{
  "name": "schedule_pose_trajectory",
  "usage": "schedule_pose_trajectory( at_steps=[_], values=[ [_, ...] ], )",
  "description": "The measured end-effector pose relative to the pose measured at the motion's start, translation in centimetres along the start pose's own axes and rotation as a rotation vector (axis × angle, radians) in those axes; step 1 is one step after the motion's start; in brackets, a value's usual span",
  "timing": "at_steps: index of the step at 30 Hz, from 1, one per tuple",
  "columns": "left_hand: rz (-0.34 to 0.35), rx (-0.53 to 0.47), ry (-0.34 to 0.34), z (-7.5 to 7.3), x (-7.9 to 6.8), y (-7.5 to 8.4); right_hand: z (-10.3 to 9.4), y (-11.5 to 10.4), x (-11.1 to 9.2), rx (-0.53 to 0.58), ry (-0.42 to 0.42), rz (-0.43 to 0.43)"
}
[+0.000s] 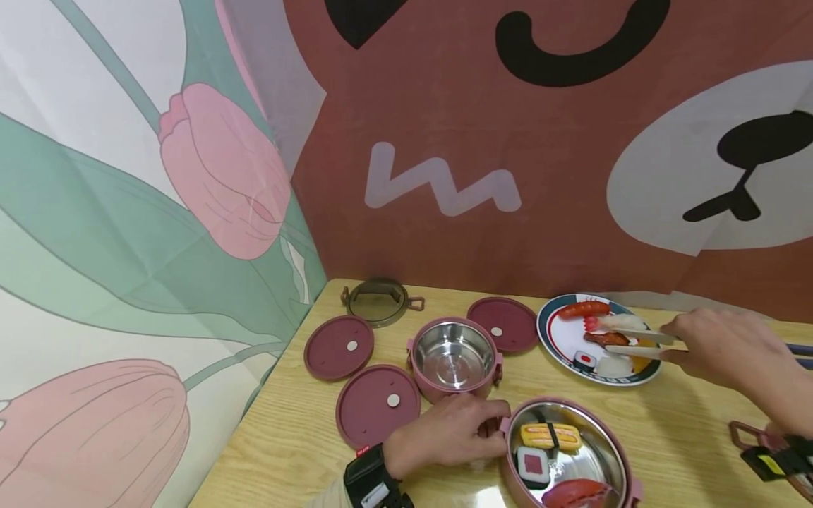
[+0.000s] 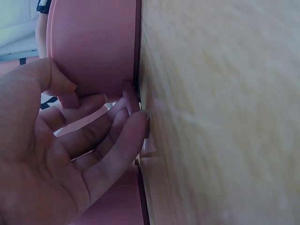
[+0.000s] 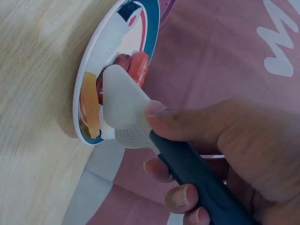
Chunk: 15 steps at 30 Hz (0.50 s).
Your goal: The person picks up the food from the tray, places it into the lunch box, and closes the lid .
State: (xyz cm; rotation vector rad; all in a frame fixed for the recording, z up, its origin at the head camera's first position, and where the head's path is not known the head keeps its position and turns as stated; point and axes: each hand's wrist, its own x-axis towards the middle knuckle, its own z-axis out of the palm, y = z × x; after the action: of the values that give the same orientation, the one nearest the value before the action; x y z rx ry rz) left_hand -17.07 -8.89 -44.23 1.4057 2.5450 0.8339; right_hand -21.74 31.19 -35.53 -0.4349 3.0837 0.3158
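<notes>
My left hand (image 1: pixel 452 432) holds the side tab of a pink steel-lined lunch box (image 1: pixel 612 444), thumb and fingers curled round it. Inside lie an egg sushi (image 1: pixel 540 437), a square sushi roll (image 1: pixel 532 467) and a red piece (image 1: pixel 574 494). With my right hand (image 1: pixel 724 353) I grip white-tipped tongs (image 3: pixel 125 101) by their dark handle (image 3: pixel 201 176). The tong tips are over a plate (image 1: pixel 559 335) holding a sausage (image 1: pixel 584 309), a shrimp sushi (image 1: pixel 625 322), a brown piece (image 1: pixel 603 339) and a small roll (image 1: pixel 584 361). Whether the tips touch any food is unclear.
A smaller pink steel-lined pot (image 1: pixel 454 356) stands behind my left hand. Round maroon lids (image 1: pixel 365 416) lie to its left and behind it. A clear-topped lid (image 1: pixel 377 303) is at the back left. A pink handled item (image 1: pixel 746 434) sits at the right edge.
</notes>
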Motion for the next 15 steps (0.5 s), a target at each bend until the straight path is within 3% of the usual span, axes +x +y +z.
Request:
schedule_pose_trajectory(
  at_steps=[15],
  values=[
    [0.011,0.010,0.007,0.12,0.02,-0.09,-0.04,-0.54,-0.35,0.002,0.030,0.007]
  ],
)
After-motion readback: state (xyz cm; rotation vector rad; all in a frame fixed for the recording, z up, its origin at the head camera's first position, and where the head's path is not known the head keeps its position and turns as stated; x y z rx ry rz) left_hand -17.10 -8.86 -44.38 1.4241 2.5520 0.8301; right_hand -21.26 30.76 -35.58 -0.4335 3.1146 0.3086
